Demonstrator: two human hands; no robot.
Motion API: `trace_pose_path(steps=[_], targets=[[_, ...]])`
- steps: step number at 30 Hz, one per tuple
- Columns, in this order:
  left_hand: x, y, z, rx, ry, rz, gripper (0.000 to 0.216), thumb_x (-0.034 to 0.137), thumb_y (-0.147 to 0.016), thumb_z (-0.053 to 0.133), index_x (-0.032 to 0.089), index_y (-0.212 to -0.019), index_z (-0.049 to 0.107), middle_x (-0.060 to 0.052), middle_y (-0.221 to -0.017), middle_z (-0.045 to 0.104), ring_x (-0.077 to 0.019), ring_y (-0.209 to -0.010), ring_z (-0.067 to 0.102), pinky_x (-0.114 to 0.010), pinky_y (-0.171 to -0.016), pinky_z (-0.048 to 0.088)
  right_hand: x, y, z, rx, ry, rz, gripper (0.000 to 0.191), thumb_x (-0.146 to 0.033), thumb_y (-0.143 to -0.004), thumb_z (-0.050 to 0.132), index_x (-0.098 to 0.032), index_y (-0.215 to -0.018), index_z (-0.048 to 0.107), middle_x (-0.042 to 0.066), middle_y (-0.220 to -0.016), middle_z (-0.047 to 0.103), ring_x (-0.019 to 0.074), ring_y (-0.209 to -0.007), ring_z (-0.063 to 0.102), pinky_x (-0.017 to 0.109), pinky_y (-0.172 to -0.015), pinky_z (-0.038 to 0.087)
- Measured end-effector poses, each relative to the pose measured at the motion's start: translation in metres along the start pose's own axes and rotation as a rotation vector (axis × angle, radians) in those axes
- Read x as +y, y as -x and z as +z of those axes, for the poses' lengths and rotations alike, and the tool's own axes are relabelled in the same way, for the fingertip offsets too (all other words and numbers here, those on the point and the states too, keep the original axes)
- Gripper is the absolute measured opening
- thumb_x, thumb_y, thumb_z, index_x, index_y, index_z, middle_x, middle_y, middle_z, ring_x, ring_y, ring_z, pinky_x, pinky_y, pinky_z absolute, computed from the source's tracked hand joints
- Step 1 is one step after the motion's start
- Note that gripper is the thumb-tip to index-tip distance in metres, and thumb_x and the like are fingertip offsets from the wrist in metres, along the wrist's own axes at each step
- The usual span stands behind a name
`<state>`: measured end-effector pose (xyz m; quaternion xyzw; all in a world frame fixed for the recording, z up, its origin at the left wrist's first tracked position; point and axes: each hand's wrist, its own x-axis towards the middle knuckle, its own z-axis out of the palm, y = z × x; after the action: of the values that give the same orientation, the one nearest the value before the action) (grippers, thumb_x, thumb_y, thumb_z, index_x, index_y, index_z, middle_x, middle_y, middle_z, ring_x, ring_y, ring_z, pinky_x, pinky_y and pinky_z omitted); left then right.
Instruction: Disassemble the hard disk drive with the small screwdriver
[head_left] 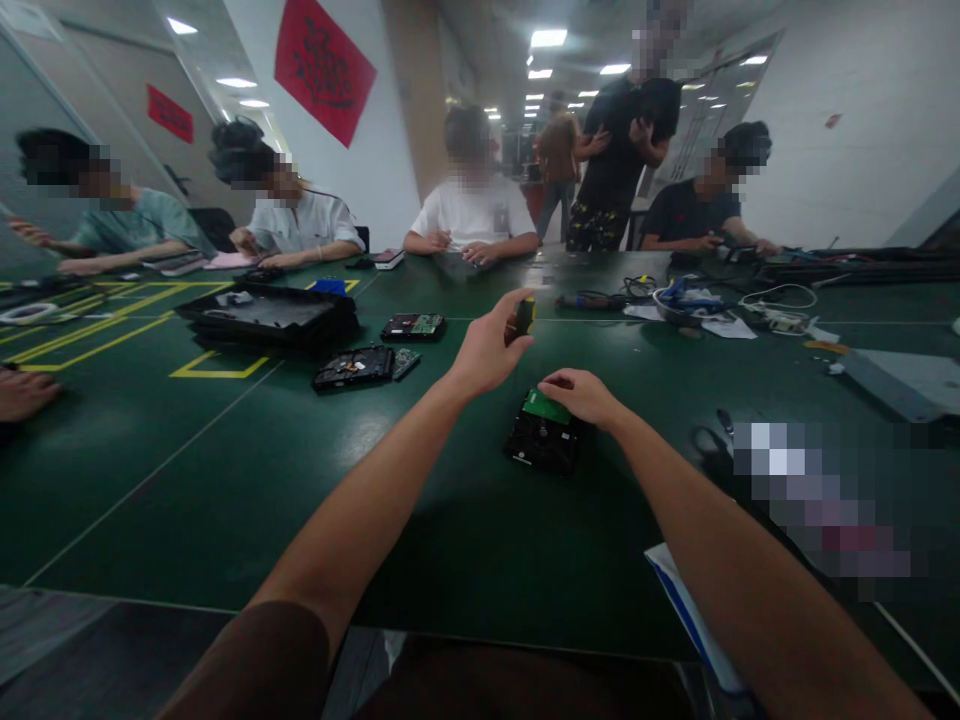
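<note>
My left hand (489, 347) is raised above the green table (225, 480), fingers closed round a dark tool with a yellow-and-black handle (521, 319). My right hand (581, 394) rests with curled fingers on the far edge of a black hard drive (541, 440), touching its green circuit board (546, 407). The drive lies flat on the table between my forearms.
Further left lie another opened drive (352, 367), a loose circuit board (414, 326) and a black tray (266, 315). Cables and tools (697, 300) clutter the far right. Several people sit along the far edge; one stands. A white and blue paper (686, 600) lies near my right arm.
</note>
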<state>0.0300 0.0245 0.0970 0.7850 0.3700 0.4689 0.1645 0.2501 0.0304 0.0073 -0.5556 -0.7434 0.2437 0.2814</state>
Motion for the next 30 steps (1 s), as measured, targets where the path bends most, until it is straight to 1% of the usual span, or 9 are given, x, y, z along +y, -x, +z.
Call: trace_pose_path(steps=[4,8,12,15,19,26,30], targets=[[-0.007,-0.012,0.007,0.021,0.089,-0.017,0.070,0.010,-0.086,0.070,0.028,-0.150,0.047,-0.004,-0.104,0.071,-0.0170,-0.084,0.071,-0.036,-0.087,0.060,0.001,0.000,0.000,-0.057,-0.006,-0.005,0.030,-0.048,-0.090,0.072,-0.022,-0.102,0.080,0.008,-0.101,0.080,0.0225,-0.088,0.072,0.032,-0.074,0.055],[-0.021,-0.019,0.013,0.063,0.135,-0.037,0.071,0.009,-0.085,0.071,0.028,-0.149,0.046,-0.005,-0.107,0.072,-0.0188,-0.092,0.072,-0.038,-0.091,0.059,0.001,0.001,0.000,-0.084,-0.010,-0.016,0.028,-0.047,-0.090,0.073,-0.021,-0.100,0.080,0.008,-0.098,0.080,0.0234,-0.086,0.072,0.033,-0.072,0.054],[-0.034,-0.010,0.014,0.060,0.146,-0.040,0.071,0.010,-0.085,0.072,0.028,-0.149,0.047,-0.005,-0.108,0.072,-0.0183,-0.095,0.072,-0.037,-0.093,0.059,0.002,0.002,0.001,-0.066,0.004,-0.046,0.026,-0.045,-0.090,0.073,-0.022,-0.100,0.080,0.008,-0.100,0.079,0.0241,-0.088,0.071,0.034,-0.074,0.055],[-0.039,-0.002,0.016,0.049,0.158,-0.021,0.071,0.011,-0.085,0.072,0.028,-0.149,0.047,-0.005,-0.106,0.072,-0.0185,-0.095,0.073,-0.037,-0.092,0.059,0.002,0.003,0.001,-0.042,0.046,-0.066,0.024,-0.043,-0.090,0.073,-0.023,-0.101,0.081,0.008,-0.102,0.078,0.0234,-0.087,0.070,0.034,-0.075,0.054],[-0.039,0.002,0.018,0.048,0.162,-0.018,0.071,0.012,-0.086,0.071,0.027,-0.150,0.046,-0.005,-0.107,0.072,-0.0188,-0.097,0.073,-0.036,-0.092,0.059,0.001,0.004,0.001,-0.046,0.039,-0.085,0.026,-0.043,-0.090,0.073,-0.024,-0.105,0.081,0.006,-0.102,0.078,0.0224,-0.087,0.069,0.034,-0.076,0.053],[-0.027,0.003,0.020,0.046,0.155,-0.028,0.070,0.012,-0.087,0.070,0.028,-0.151,0.044,-0.007,-0.113,0.072,-0.0195,-0.102,0.072,-0.037,-0.094,0.059,0.002,0.006,0.002,-0.024,0.054,-0.122,0.024,-0.042,-0.090,0.073,-0.026,-0.105,0.082,0.006,-0.101,0.078,0.0229,-0.089,0.068,0.035,-0.078,0.053],[-0.024,0.005,0.023,0.042,0.182,-0.033,0.070,0.013,-0.088,0.070,0.029,-0.151,0.044,-0.007,-0.115,0.072,-0.0193,-0.102,0.072,-0.037,-0.095,0.059,0.003,0.005,0.002,-0.025,0.051,-0.130,0.025,-0.042,-0.090,0.074,-0.025,-0.106,0.082,0.007,-0.102,0.077,0.0235,-0.089,0.068,0.036,-0.079,0.053]])
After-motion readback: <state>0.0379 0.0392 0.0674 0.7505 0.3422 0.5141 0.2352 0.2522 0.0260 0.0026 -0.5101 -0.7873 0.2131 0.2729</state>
